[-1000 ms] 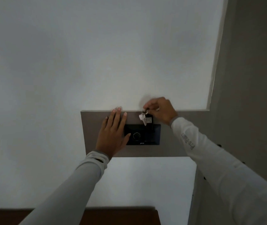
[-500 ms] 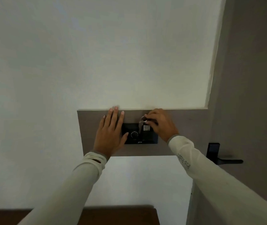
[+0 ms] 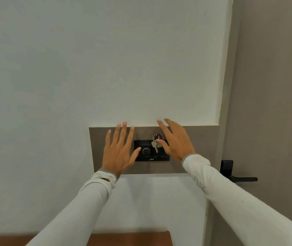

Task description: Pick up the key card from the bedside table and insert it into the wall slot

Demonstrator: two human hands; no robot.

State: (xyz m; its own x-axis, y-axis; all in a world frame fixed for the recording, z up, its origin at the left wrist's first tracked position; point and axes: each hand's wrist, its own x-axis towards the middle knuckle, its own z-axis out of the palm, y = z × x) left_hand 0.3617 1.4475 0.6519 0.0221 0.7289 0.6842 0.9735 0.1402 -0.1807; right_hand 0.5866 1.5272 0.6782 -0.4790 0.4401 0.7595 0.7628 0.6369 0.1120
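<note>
Most of the view is a pale wall (image 3: 106, 59), and set into it is a grey-brown panel (image 3: 195, 150) that carries the black switch plate (image 3: 142, 156), the landmark here. To the right of the plate, past the panel's end, a grey door (image 3: 275, 103) is cut off by the frame edge, with a black lever handle (image 3: 237, 175) on it lower than the plate. Well below the plate a brown wooden surface (image 3: 132, 238) is sliced by the bottom edge, so what it belongs to cannot be told. Both arms in pale sleeves (image 3: 81, 206) reach up from below. The left hand (image 3: 119, 153) lies flat with fingers spread just left of the plate, its thumb tip overlapping the plate's left edge beside a round dial (image 3: 146, 151). The right hand (image 3: 174, 142) is spread and empty at the plate's right end, hiding that end, with its thumb near the keys. The key card (image 3: 159, 136) shows only as a dark stub at the plate's top edge, apparently seated in the slot, which itself cannot be made out; a key ring (image 3: 156, 136) hangs from the card and silver keys (image 3: 155, 145) dangle over the plate's face. Small print under the dial is too fine to read.
</note>
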